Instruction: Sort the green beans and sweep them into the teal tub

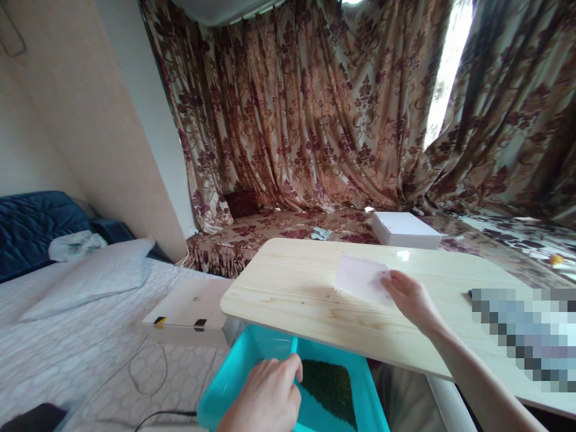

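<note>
My right hand (pixel 407 294) pinches the right edge of a thin white card (pixel 362 278), which stands tilted on the pale wooden table (pixel 279 276). Small crumbs lie on the wood by the card's lower left edge. Below the table's front edge is a turquoise plastic bin (pixel 220 384), split by a divider. My left hand (pixel 267 393) is closed over the divider, with its fingers curled round it. A heap of small dark green grains (pixel 330 387) lies in the bin's right compartment. My left hand hides part of the bin's inside.
A flat white box (pixel 191 309) lies on the bed left of the table. Another white box (pixel 405 228) sits behind the table, near a folded cloth (pixel 321 233). A blurred-out object (pixel 526 336) lies at the table's right. Cables (pixel 150 372) cross the quilt.
</note>
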`<state>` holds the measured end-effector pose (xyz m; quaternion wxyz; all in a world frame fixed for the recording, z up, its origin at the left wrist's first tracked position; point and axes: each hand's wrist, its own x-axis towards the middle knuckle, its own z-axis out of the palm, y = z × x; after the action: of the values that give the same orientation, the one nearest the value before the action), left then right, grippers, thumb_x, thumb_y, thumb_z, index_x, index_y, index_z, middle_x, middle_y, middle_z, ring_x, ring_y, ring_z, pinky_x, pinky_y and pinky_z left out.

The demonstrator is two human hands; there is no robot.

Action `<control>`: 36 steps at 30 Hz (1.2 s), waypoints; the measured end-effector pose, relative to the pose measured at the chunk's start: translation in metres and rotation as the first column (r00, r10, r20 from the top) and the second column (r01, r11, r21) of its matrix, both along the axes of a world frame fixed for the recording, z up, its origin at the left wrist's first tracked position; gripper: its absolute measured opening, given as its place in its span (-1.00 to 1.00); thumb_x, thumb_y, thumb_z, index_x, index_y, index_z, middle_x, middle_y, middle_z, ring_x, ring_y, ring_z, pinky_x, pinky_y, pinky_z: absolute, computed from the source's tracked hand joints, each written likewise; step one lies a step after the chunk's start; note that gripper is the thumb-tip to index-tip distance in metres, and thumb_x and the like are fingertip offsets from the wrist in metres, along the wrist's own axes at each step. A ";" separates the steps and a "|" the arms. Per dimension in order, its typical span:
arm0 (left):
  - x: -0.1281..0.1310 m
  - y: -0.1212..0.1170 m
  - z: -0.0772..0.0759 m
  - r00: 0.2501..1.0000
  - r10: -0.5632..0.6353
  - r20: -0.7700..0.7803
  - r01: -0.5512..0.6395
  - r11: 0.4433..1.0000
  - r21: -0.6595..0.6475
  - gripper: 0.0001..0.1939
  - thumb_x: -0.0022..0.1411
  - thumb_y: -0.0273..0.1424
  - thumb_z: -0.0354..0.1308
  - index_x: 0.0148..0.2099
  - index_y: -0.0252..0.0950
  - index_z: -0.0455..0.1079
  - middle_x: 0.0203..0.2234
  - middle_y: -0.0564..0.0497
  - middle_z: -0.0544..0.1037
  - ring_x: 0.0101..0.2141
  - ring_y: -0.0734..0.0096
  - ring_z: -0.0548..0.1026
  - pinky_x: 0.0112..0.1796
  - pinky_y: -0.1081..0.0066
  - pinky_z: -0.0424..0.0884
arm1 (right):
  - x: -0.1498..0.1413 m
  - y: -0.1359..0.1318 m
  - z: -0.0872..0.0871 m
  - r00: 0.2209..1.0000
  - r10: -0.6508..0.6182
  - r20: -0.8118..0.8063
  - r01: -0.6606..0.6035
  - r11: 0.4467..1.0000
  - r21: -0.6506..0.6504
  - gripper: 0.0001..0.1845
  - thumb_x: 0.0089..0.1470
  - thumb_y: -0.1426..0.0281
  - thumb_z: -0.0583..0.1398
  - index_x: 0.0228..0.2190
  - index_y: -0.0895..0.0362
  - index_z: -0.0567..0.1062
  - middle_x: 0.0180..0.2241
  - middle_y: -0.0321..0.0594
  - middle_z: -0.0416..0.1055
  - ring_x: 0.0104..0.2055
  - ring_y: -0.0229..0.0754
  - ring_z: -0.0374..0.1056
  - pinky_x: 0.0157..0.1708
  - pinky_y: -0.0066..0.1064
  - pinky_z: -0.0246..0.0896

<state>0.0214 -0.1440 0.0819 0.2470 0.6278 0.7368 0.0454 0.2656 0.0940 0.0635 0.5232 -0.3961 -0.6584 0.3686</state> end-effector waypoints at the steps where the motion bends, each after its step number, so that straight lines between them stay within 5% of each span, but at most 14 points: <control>1: 0.001 0.000 0.001 1.000 -0.005 -0.003 0.005 1.000 -0.001 -0.66 0.26 -0.51 -0.11 -0.02 -0.16 0.39 -0.15 -0.02 0.57 -0.04 0.23 0.48 0.00 0.32 0.30 | -0.002 0.001 0.000 1.000 0.004 0.000 -0.004 1.000 -0.001 -0.70 -0.15 0.07 0.36 -0.55 0.01 0.50 -0.50 -0.21 0.63 -0.43 -0.05 0.57 -0.47 -0.34 0.48; 25: 0.004 0.008 0.006 0.994 -0.092 -0.062 0.094 0.995 0.017 -0.65 0.23 -0.47 -0.10 -0.03 -0.17 0.41 -0.17 -0.04 0.60 -0.09 0.14 0.50 -0.09 0.30 0.32 | 0.011 -0.017 0.001 0.998 -0.026 0.050 0.029 0.997 -0.066 -0.76 -0.10 0.13 0.37 -0.42 -0.01 0.54 -0.37 -0.16 0.65 -0.26 0.00 0.59 -0.24 -0.26 0.53; 36: 0.003 0.007 0.006 0.992 -0.111 -0.064 0.113 0.993 0.019 -0.64 0.24 -0.45 -0.12 -0.02 -0.18 0.42 -0.18 -0.06 0.60 -0.10 0.09 0.51 -0.09 0.26 0.33 | 0.000 -0.032 0.001 0.999 -0.006 0.049 0.009 0.998 -0.066 -0.76 -0.10 0.12 0.34 -0.44 -0.01 0.50 -0.40 -0.16 0.63 -0.31 -0.02 0.57 -0.29 -0.28 0.51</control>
<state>0.0246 -0.1369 0.0877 0.2190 0.6719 0.7072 0.0200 0.2655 0.0619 0.0643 0.4948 -0.4246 -0.6569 0.3786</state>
